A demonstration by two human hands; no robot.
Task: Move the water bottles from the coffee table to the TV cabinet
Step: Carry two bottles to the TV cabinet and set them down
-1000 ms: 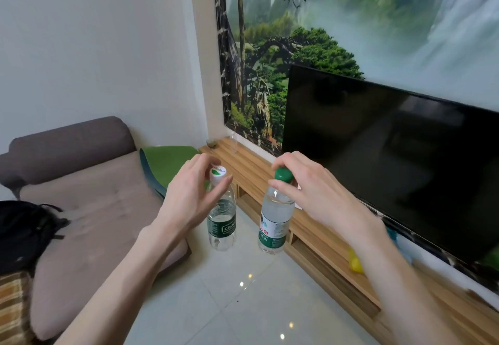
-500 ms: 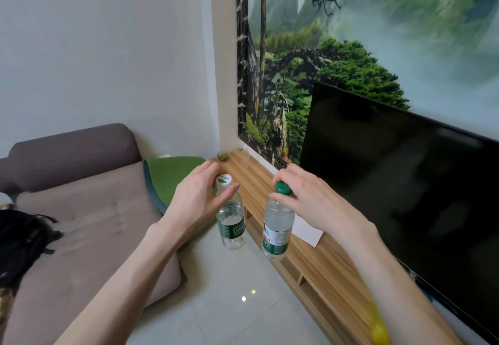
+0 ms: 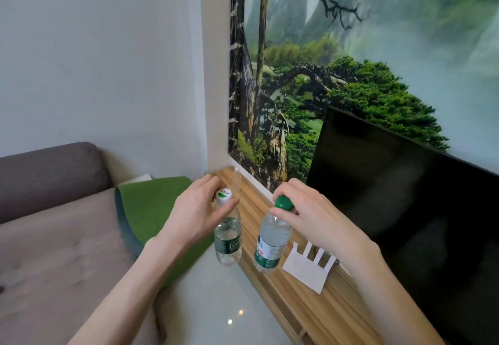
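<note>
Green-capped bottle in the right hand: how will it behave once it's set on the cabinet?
The green-capped bottle looks nearly full, so probably heavy for its size. Tall and narrow, it could tip if nudged near the TV cabinet edge. The right hand grips only the top, so it may swing.

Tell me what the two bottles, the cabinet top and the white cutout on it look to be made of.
Left bottle and right bottle: clear, glossy plastic, judging by see-through walls and printed film labels; caps look like moulded plastic. Cabinet top: wood or wood-look laminate, matte, with striped grain. Cutout: probably paper or thin card, flat, matte white, with cleanly cut tabs.
</note>
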